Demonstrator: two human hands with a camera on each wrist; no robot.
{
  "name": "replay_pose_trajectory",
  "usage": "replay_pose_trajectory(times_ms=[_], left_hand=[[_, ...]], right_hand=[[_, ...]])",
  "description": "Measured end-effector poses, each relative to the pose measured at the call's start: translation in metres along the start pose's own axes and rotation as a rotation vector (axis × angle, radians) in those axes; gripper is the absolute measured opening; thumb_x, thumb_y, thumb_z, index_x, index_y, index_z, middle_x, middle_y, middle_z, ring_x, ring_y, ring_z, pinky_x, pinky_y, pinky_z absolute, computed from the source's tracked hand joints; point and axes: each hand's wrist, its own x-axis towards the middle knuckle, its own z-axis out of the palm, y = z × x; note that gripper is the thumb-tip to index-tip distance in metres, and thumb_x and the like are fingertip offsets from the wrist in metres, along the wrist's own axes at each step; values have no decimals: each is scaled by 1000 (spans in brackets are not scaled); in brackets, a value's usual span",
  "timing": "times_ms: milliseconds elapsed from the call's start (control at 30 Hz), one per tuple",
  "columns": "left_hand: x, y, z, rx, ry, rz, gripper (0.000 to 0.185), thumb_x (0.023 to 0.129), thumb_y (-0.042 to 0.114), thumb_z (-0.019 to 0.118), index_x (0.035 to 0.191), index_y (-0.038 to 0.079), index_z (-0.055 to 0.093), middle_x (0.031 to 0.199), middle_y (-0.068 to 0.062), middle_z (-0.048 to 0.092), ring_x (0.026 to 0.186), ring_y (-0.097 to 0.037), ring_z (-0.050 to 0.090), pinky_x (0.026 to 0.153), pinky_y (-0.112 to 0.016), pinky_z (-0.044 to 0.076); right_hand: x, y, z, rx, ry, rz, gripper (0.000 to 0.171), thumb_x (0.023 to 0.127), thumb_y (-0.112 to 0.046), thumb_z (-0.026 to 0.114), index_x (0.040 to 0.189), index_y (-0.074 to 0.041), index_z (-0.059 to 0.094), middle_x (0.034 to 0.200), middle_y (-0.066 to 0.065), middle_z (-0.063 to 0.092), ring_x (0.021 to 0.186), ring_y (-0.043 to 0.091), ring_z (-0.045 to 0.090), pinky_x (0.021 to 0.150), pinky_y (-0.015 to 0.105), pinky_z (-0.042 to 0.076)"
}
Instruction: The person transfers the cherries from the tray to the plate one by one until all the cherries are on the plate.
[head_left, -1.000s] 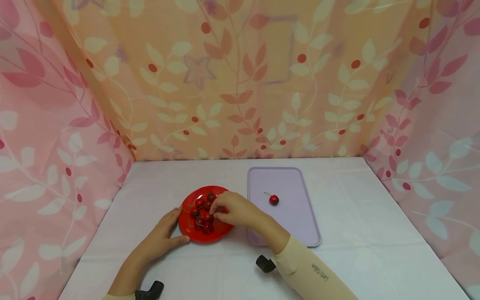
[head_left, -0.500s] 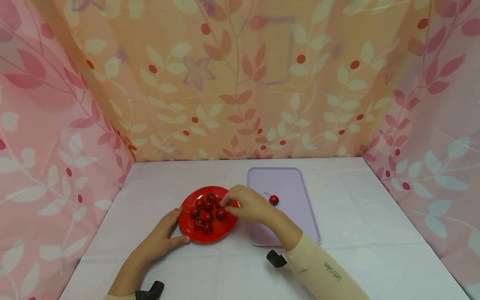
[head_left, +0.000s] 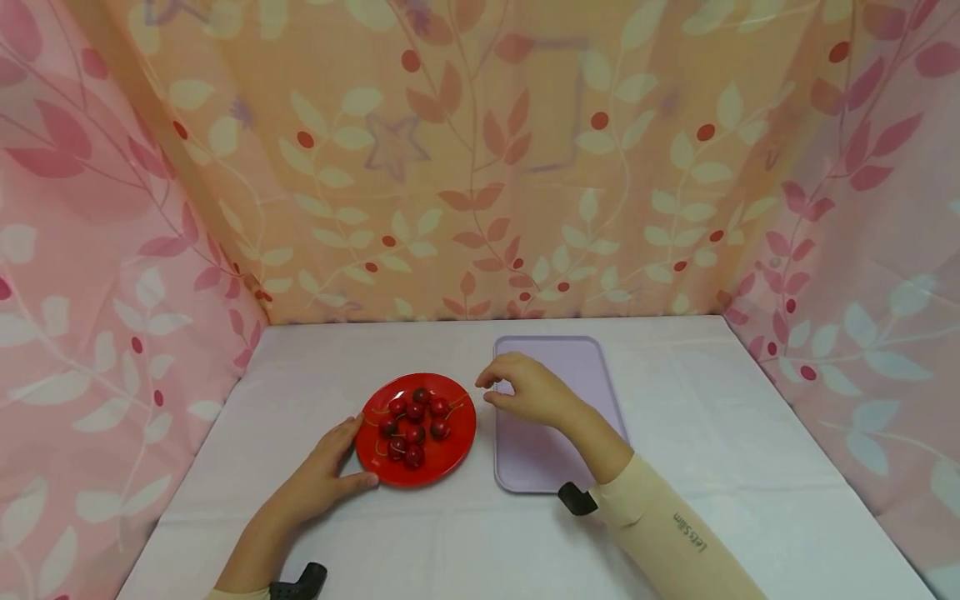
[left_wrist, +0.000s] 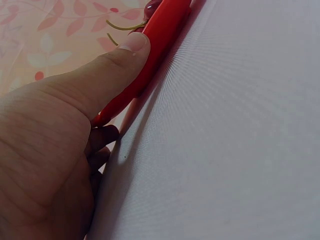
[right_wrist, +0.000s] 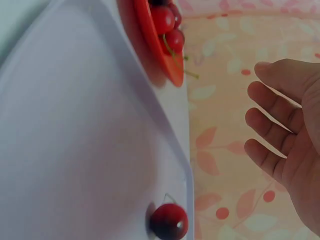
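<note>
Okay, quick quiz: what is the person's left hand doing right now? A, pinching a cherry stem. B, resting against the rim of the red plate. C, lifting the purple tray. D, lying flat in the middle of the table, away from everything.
B: the left hand lies on the table with its thumb pressed against the rim of the red plate, as the left wrist view also shows.

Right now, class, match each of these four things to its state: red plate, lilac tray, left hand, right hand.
Things:
1. red plate
2. lilac tray
3. left hand
4. right hand

States:
A. hovers over the tray, holding nothing
B. carries one cherry
C. touches the plate's rim
D. carries several cherries

Pairs: 1-D, 2-B, 3-C, 4-A
</note>
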Motion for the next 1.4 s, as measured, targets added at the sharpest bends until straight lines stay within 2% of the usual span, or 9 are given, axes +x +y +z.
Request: replay_pose_trajectory(times_ms=[167, 500, 667, 833, 1100, 1400], left_hand=[[0, -1, 0, 10, 10, 16, 110, 81, 58, 80, 163, 9, 26, 167, -20, 25, 154, -45, 19, 118, -70, 23], [1, -3, 1, 2, 6, 1, 110, 80, 59, 80, 163, 11, 27, 168, -18, 25, 155, -43, 19, 119, -69, 24], [2, -2, 1, -8, -7, -15, 112, 79, 61, 80, 164, 13, 25, 169, -16, 24, 155, -42, 18, 119, -69, 23], [2, -1, 2, -7, -8, -24, 111, 79, 61, 80, 164, 13, 26, 169, -16, 24, 155, -42, 18, 119, -68, 23], [2, -2, 3, 0, -2, -25, 112, 78, 61, 80, 164, 14, 26, 169, -15, 25, 156, -41, 17, 119, -68, 23], [3, -4, 2, -1, -2, -9, 111, 79, 61, 80, 163, 13, 26, 168, -15, 25, 155, -41, 18, 119, -68, 24]], right_hand=[[-4, 17, -2, -17, 25, 36, 18, 93, -16, 74, 111, -17, 75, 106, -6, 70, 105, 14, 63, 99, 37, 54], [-8, 47, 2, -66, 33, 71, 22, 89, -14, 76, 111, -7, 76, 106, 2, 72, 105, 23, 64, 100, 44, 52], [-11, 59, 8, -109, 41, 88, 22, 88, -16, 78, 109, -8, 77, 105, 2, 72, 106, 25, 64, 99, 44, 52], [-13, 65, 10, -151, 62, 128, 24, 86, -18, 80, 108, -10, 77, 104, 2, 72, 106, 27, 65, 98, 45, 52], [-16, 70, 10, -169, 24, 240, 25, 87, -19, 80, 110, -10, 76, 105, 3, 71, 107, 27, 65, 99, 45, 51], [-18, 74, 11, -162, 10, 283, 25, 86, -21, 80, 109, -11, 76, 98, 1, 72, 95, 21, 65, 92, 44, 53]])
